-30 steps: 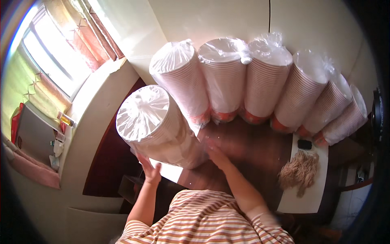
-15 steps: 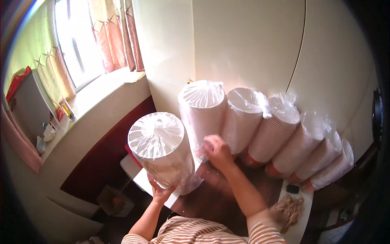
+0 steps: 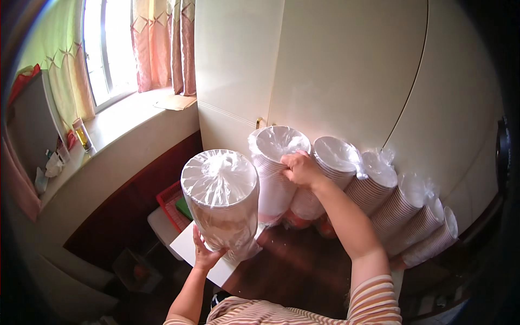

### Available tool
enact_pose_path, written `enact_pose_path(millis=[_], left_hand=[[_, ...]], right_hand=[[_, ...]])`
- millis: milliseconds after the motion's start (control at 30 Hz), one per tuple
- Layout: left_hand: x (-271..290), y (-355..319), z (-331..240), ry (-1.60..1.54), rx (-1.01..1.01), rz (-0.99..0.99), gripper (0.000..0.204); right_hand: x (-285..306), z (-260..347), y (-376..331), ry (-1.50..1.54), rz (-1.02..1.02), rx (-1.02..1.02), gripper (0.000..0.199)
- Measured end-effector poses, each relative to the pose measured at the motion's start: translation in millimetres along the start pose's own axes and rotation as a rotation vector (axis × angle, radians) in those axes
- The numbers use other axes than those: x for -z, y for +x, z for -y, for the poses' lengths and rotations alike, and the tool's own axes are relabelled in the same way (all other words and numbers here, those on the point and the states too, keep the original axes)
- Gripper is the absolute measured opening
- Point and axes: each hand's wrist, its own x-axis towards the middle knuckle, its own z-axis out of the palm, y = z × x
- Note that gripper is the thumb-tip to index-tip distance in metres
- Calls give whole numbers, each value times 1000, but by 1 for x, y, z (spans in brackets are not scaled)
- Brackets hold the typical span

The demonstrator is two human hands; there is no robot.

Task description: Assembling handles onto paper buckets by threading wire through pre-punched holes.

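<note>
A tall stack of nested white paper buckets (image 3: 219, 181), wrapped in clear plastic gathered in a knot on top, stands nearest me, on the left. My left hand (image 3: 207, 253) cups the lower side of this wrapped stack, its thumb along the front and fingers partly hidden behind. Just behind it to the right is a second wrapped stack of paper buckets (image 3: 273, 184). At that stack's top rim, my right hand (image 3: 300, 169) pinches the plastic wrap with closed fingers.
More wrapped bucket stacks (image 3: 336, 154) lean in a row to the right along the cream cabinet doors (image 3: 346, 70). The dark tabletop (image 3: 287, 265) has a white edge. At left, a red basket (image 3: 172, 203) stands below the windowsill (image 3: 124, 116).
My right hand has moved up from the second stack's lower side to its top rim and closed on the wrap. That stack's top now leans toward me. My left hand stays on the near stack.
</note>
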Motion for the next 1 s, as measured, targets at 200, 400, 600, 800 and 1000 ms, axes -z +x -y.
enact_pose_path(millis=[200,400,600,800,1000], left_hand=[[4,4,5,12,20,52,129],[10,2,10,8,33,68,128],[8,17,-17,-125,223,234,124],[-7,17,31,-84,259,244,125],[-61,47,34,-129,214,150,131]], right_hand=[[19,5,-21,106,-34,41,11],[55,35,-77,145,33,206,13],[106,71,-161,32,78,229,21],[139,100,-244,-22,126,11,21],[149,115,-290,-75,52,-231,20]])
